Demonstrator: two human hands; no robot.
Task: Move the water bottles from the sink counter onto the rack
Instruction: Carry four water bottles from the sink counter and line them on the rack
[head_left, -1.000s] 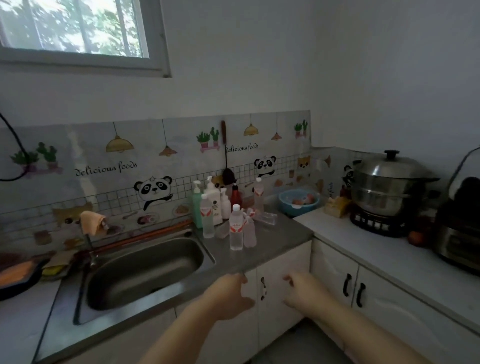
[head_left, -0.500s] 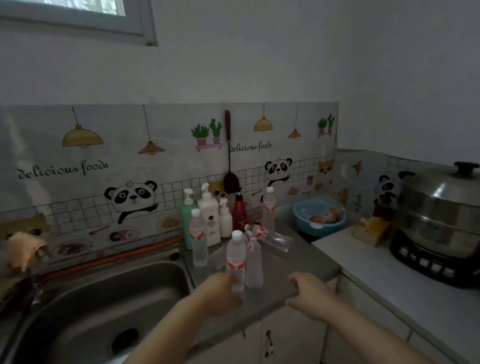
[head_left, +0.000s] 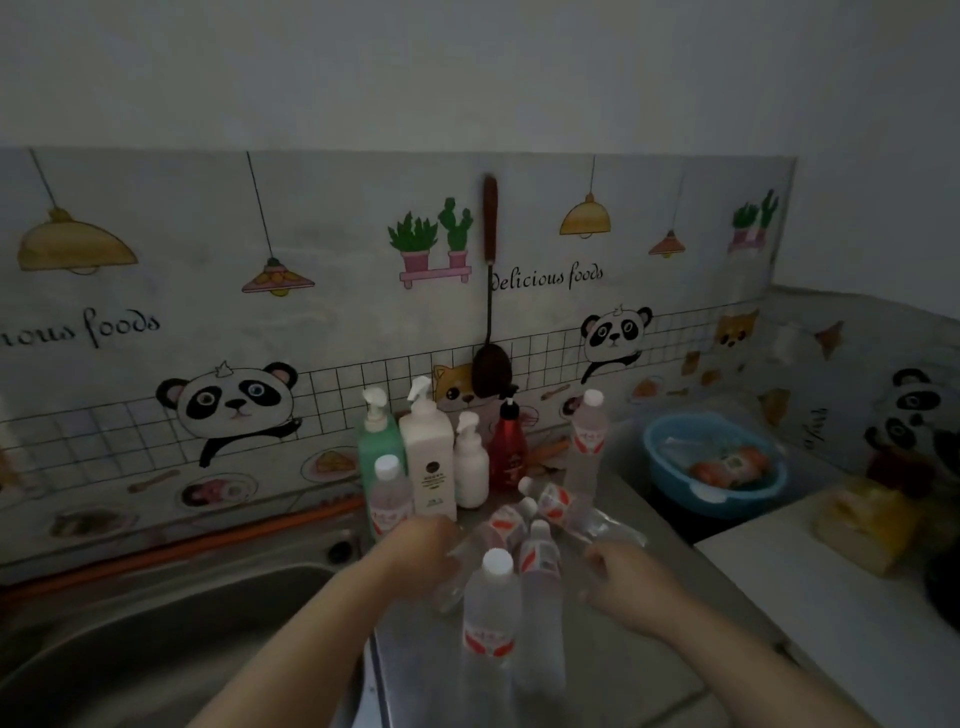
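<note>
Several clear water bottles with red-and-white labels stand or lie on the grey sink counter (head_left: 613, 639). One upright bottle (head_left: 491, 618) is nearest me, with a second (head_left: 540, 566) just behind it. Two more stand further back, one (head_left: 388, 501) by the soaps and one (head_left: 587, 441) near the wall. Two lie on their sides: one (head_left: 553, 501) pointing left, another (head_left: 501, 527) partly under my left hand (head_left: 421, 548). That hand covers the lying bottle's lower end, and its grip is hidden. My right hand (head_left: 631, 577) hovers loosely curled beside the other lying bottle's base, holding nothing. No rack is in view.
Green, white and red pump bottles (head_left: 428, 457) line the wall behind the water bottles. The steel sink (head_left: 171, 639) lies to the left. A blue basin (head_left: 670, 447) with food sits at the back right, and a lower white counter (head_left: 810, 597) runs along the right. A ladle (head_left: 491, 358) hangs on the backsplash.
The view has moved closer to the counter. Both hands have reached forward from the counter's front edge to the bottles, the left onto a lying bottle, the right beside the other one.
</note>
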